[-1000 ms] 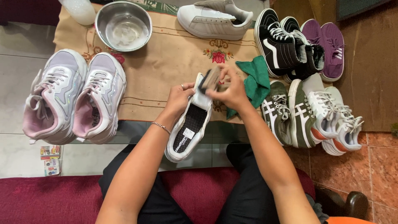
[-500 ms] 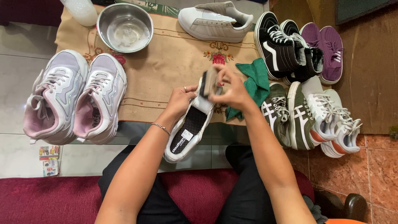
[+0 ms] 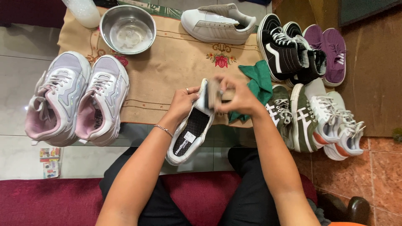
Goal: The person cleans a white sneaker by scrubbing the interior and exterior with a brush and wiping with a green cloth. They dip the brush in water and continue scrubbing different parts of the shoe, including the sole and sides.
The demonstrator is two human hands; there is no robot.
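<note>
Gripping the white sneaker [image 3: 190, 129] near its toe, left hand [image 3: 182, 104] points its long axis at the lap; right hand [image 3: 238, 98] clenches a brush [image 3: 214, 92] at the toe end.

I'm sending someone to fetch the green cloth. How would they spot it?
Start at the tan mat with the metal bowl. At the mat's right edge, by the black high-top shoe, lies the green cloth, just beyond the right hand. It is the only soft, crumpled thing among shoes.
</note>
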